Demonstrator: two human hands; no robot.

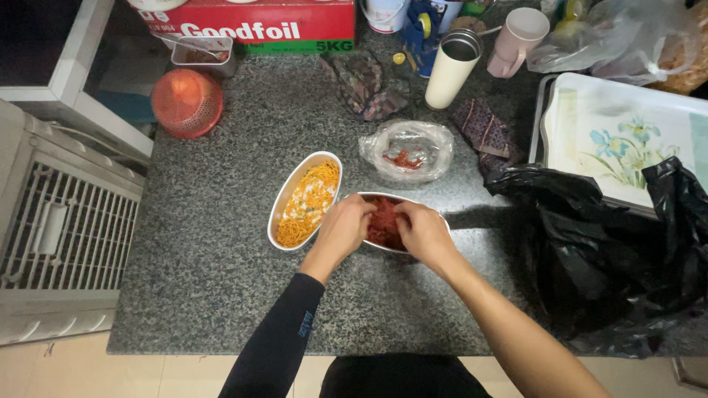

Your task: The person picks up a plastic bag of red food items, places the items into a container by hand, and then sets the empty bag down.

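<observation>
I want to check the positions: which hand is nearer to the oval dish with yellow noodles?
The left hand. It lies just right of the oval noodle dish, almost at its rim. The right hand is farther right, over the dish of red food.

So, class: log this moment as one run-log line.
left hand: in red food | right hand: in red food | oval dish | noodle dish beside

Red box (251,26) at counter's back (green-edged).
</observation>
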